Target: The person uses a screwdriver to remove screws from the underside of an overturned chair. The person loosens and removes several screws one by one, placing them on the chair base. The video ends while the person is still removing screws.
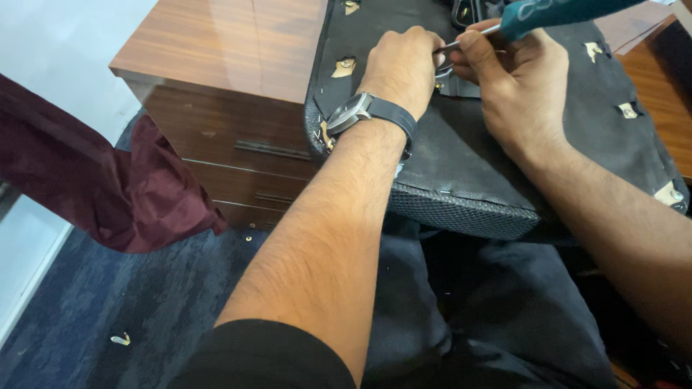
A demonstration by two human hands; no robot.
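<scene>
Head view: a black seat pad (497, 155) lies upside down across the person's lap, its far edge propped on a wooden drawer unit (216, 79). The left hand (404, 68) is clenched down on the pad's fabric, watch (353, 112) at the wrist. The right hand (508, 79) grasps a teal-handled tool (548, 14), its metal tip (461, 45) meeting the fabric beside the left fingers. Several metal fittings (628, 110) sit seated around the rim, so much of the fastening looks done; the middle spot appears unfinished. A small metal piece (120, 338) lies on the carpet.
</scene>
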